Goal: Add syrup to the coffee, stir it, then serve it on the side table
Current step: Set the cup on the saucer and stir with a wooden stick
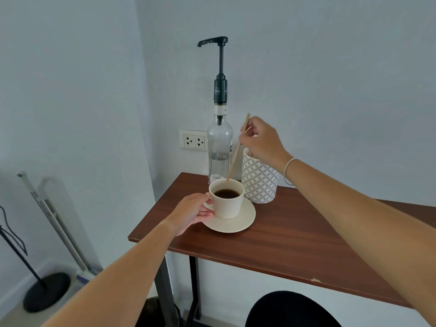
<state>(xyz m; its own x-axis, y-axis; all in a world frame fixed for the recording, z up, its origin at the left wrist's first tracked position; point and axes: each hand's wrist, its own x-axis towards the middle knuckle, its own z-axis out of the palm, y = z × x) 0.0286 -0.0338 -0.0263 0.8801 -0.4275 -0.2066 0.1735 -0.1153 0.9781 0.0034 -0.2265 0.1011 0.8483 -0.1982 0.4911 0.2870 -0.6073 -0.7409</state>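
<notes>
A cream cup of dark coffee stands on a cream saucer near the left end of a brown wooden table. My left hand grips the cup's handle. My right hand pinches a thin wooden stir stick above the cup; the stick's lower tip sits just at the cup's far rim. Behind the cup, a clear glass syrup bottle with a tall black pump stands against the wall.
A white patterned container stands right of the cup, below my right hand. A wall socket is behind the bottle. A black round stool is under the table's front edge. On the floor at left are a black stand and a mop.
</notes>
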